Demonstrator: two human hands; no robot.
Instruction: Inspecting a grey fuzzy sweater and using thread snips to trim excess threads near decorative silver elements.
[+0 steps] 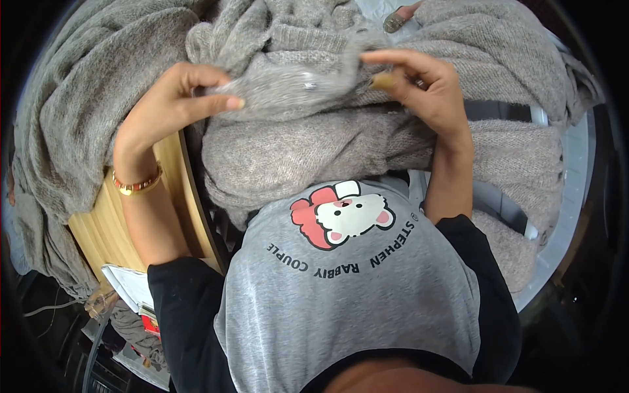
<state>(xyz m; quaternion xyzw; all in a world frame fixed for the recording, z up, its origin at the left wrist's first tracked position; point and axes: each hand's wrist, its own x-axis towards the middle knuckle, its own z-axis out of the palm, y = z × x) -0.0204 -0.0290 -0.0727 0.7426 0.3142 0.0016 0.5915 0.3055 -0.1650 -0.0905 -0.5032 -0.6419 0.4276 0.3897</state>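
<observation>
A grey knit sweater [282,92] is held up in front of me, its middle blurred by motion. My left hand [180,98] pinches the left end of the knit, thumb below and fingers above. At the opposite end, my right hand [429,88] has its index finger and thumb at the edge of the same knit, slightly spaced around it. The exact grip of the right fingertips is partly blurred. Ribbing [308,39] shows just beyond the held part. A thick fold of grey knit [295,154] rests beneath, against my shirt.
More grey knitwear [118,85] is heaped at the left over a wooden board [98,223]. Further knit pieces [511,150] drape across a pale plastic bin [583,177] at the right. A white tray-like object [124,285] lies at the lower left. Someone's foot in a shoe [394,23] shows at the top.
</observation>
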